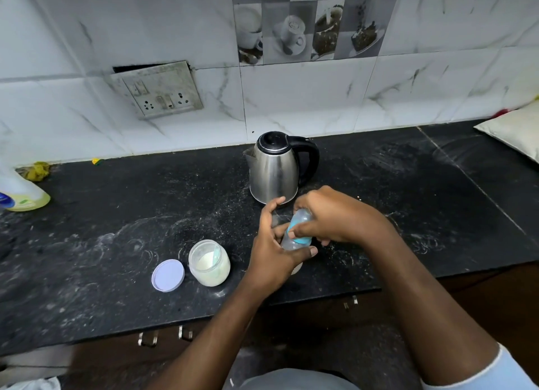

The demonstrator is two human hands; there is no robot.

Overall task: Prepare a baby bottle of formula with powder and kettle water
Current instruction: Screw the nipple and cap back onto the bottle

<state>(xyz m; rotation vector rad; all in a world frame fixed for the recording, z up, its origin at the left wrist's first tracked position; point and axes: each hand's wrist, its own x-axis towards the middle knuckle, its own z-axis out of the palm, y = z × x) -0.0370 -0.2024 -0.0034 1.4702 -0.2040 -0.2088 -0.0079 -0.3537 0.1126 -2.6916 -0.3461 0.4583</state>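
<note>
On the black counter [116, 214] the kettle [274, 171] stands lid-down near the wall, just behind both hands. The left hand [274, 249] wraps the bottle [288, 243] while the right hand [335, 217] grips its blue collar and clear cap. The powder jar [209, 265] sits open nearby, lid [168, 275] beside it, scoop [216, 254] inside. The bottle looks empty, so powder and water seem yet to go in

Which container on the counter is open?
The powder jar: its lilac lid lies beside it. The kettle is lidded; the baby bottle has its teal collar on.
</note>
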